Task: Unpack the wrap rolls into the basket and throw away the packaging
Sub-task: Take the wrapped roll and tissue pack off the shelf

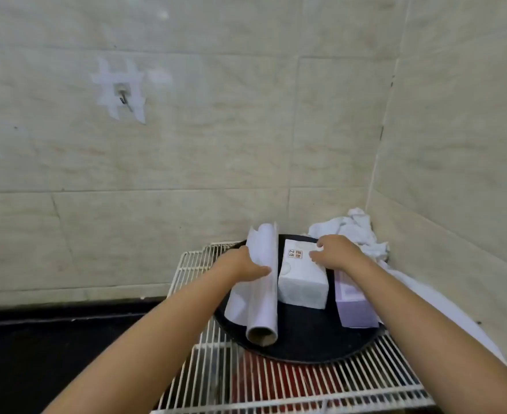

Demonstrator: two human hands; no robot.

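Note:
A black round tray (306, 345) sits on a white wire rack (321, 386). On the tray lie a wrap roll (262, 294) with a loose sheet and a cardboard core, a white box (301, 282) with an orange label, and a pale purple box (355, 306). My left hand (243, 265) rests against the left side of the roll, fingers on its loose sheet. My right hand (336, 253) lies on the far right top of the white box, fingers curled over its edge.
A crumpled white cloth (356, 231) fills the corner behind the tray and trails down the right side. Tiled walls meet at the right. A metal hook (124, 97) hangs on the back wall. A dark counter (52, 339) lies left of the rack.

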